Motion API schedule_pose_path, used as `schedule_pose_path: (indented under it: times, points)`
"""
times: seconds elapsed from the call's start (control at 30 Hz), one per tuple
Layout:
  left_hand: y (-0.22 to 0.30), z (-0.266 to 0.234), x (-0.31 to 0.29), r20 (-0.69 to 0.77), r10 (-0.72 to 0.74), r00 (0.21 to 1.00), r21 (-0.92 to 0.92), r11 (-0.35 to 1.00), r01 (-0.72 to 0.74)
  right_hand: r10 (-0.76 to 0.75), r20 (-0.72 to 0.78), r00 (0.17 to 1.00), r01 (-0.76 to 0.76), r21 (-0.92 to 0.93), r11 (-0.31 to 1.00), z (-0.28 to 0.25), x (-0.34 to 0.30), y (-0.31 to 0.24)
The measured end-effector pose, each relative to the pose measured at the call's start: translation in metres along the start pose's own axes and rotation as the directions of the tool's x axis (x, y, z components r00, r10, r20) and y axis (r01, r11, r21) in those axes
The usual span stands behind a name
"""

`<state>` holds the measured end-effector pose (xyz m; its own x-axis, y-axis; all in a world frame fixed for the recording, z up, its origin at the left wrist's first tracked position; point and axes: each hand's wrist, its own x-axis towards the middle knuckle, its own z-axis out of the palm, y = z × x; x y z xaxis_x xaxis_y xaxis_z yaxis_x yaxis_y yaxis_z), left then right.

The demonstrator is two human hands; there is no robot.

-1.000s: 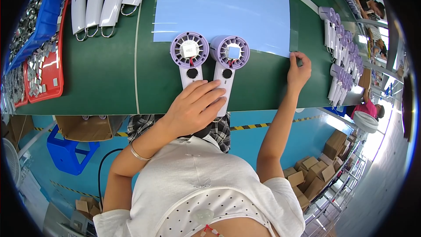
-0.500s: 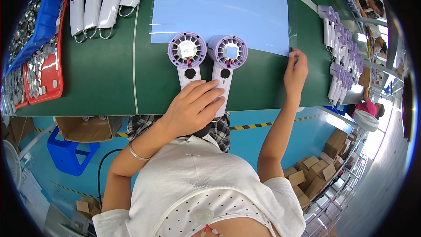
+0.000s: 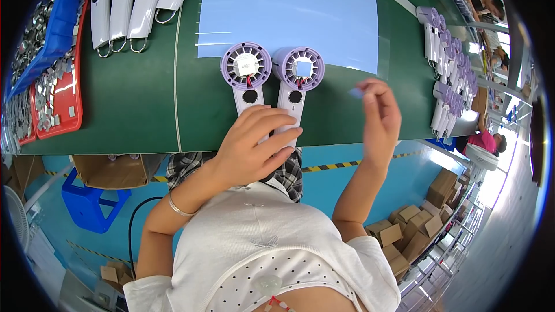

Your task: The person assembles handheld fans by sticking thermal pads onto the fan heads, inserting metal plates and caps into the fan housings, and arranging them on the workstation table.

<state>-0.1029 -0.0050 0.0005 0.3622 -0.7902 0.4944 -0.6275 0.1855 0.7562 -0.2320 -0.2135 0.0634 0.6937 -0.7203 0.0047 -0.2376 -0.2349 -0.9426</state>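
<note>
Two white-and-purple handheld fans lie side by side on the green table, their round heads pointing away from me. The left fan (image 3: 250, 52) has a white square at its hub; the right fan (image 3: 318, 71) has a pale blue square there. My left hand (image 3: 248, 144) is laid over both handles, fingers curled onto the right one. To the right of them, above the table, my right hand (image 3: 383, 118) pinches a small blue film piece (image 3: 355, 92) between thumb and forefinger. Beyond the fans lies a large light blue sheet (image 3: 289, 11), apart from both hands.
At far left stand a blue bin (image 3: 60, 20) of small metal parts and a red tray (image 3: 72, 89) of small silvery pieces. Several more handheld fans (image 3: 141, 11) lie at the back left, others (image 3: 445, 58) at the right edge. A cardboard box (image 3: 113, 170) sits below the table edge.
My right hand has left the blue sheet's near right corner and come left and nearer, carrying a small blue piece of film. My left hand stays on the fan handles.
</note>
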Motion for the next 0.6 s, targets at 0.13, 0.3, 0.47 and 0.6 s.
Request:
schedule_pose_path:
  times: [0.13, 0.3, 0.47, 0.6]
  points:
    - [0.018, -0.019, 0.015, -0.161, -0.261, 0.952, -0.208, 0.952, 0.226, 0.022, 0.284, 0.959, -0.085, 0.213, 0.973, 0.038, -0.021, -0.036]
    - [0.013, -0.030, 0.023, -0.104, -0.322, 0.941, -0.394, 0.882, 0.258, -0.019, 0.346, 0.938, -0.061, 0.218, 0.974, 0.060, -0.025, -0.043]
    - [0.011, -0.034, 0.017, -0.088, -0.450, 0.889, -0.442, 0.817, 0.370, 0.029, 0.389, 0.921, -0.126, 0.228, 0.966, 0.067, -0.024, -0.041]
    - [0.014, -0.035, 0.015, -0.056, -0.545, 0.836, -0.529, 0.727, 0.439, -0.028, 0.264, 0.964, -0.055, 0.300, 0.953, 0.076, -0.025, -0.035]
